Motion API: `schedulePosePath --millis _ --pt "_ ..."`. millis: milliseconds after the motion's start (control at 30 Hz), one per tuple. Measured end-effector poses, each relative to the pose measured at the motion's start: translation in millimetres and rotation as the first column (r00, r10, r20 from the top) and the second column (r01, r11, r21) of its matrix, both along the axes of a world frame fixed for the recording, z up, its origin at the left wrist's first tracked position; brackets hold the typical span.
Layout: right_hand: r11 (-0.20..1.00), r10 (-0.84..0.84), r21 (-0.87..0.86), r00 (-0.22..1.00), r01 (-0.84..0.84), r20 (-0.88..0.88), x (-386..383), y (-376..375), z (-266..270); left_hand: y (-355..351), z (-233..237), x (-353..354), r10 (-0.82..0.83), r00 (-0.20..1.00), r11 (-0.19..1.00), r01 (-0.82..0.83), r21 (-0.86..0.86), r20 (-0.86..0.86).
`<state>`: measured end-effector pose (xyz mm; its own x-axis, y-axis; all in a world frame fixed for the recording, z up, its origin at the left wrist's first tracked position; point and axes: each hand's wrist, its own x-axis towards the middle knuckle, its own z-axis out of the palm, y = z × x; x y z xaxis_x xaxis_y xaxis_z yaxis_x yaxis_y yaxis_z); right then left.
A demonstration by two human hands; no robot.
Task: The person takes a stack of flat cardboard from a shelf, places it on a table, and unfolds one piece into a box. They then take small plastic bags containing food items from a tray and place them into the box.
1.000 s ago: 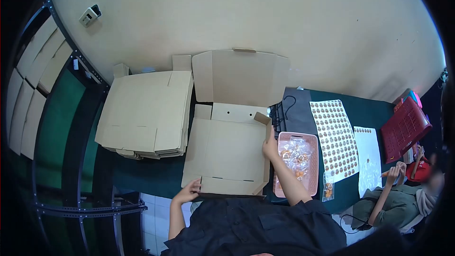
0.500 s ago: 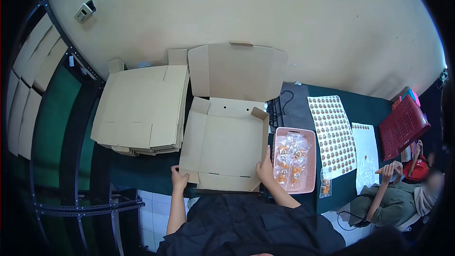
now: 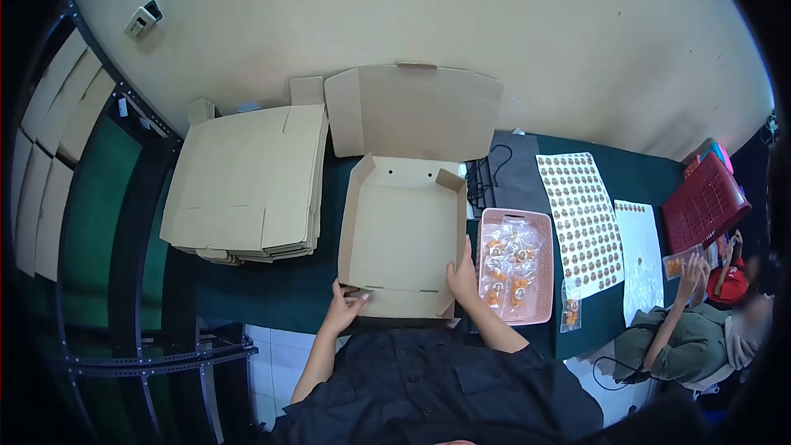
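An open cardboard box (image 3: 404,231) lies in front of me, its lid standing up against the wall behind it. Both side walls are upright, while the front flap slopes down toward me. My left hand (image 3: 344,309) is closed on the front left corner, with the thumb on the front flap. At the right wall near the front corner, my right hand (image 3: 463,278) is closed around the cardboard, its thumb inside and its fingers hidden outside.
Flat cardboard boxes (image 3: 239,181) are stacked at left. At right sit a pink basket (image 3: 545,280) of snack packets, sticker sheets (image 3: 581,222), one loose packet (image 3: 571,306) and a maroon basket (image 3: 700,206). A co-worker's hands (image 3: 692,276) hold another packet. Shelving (image 3: 124,222) stands far left.
The box's left wall has gone from folded outward to upright. My left hand has moved right along with it; my right hand stays at the right wall. The co-worker's hands have risen with a packet.
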<state>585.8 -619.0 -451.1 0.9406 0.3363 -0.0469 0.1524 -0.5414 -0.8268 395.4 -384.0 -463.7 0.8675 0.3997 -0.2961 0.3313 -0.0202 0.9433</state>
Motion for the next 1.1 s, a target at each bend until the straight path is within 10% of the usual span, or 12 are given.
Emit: schedulePosePath --millis 233,500,667,733,833,933,1000,1100 --pt "1.000 -0.010 -0.028 0.999 0.011 0.039 52 24 -10 19 -17 29 -0.052 0.995 0.977 0.068 0.201 -0.084" --pt "0.960 0.178 -0.280 0.728 0.020 0.662 20 28 45 20 -27 30 0.000 0.997 0.983 0.014 0.181 -0.077" --pt "0.770 0.633 -0.069 0.773 -0.635 -0.045 -32 20 37 17 -18 31 0.054 0.997 0.974 -0.040 0.223 -0.055" --pt "0.751 0.656 -0.108 0.755 -0.651 0.013 -48 15 22 14 -8 31 0.100 0.986 0.835 -0.154 0.528 0.131" --pt "0.670 0.725 -0.297 0.686 -0.680 0.063 -49 11 10 14 6 35 0.108 0.990 0.855 -0.140 0.499 0.092" --pt "0.703 0.702 -0.266 0.702 -0.659 0.116 -52 11 22 17 15 34 0.105 0.990 0.924 -0.061 0.377 -0.097" --pt "0.720 0.690 -0.256 0.706 -0.645 0.161 -53 12 37 33 -12 29 0.117 0.976 0.925 -0.176 0.338 0.186" --pt "0.705 0.706 -0.234 0.692 -0.669 0.151 -50 14 58 35 10 27 0.143 0.981 0.984 -0.155 0.091 0.129"
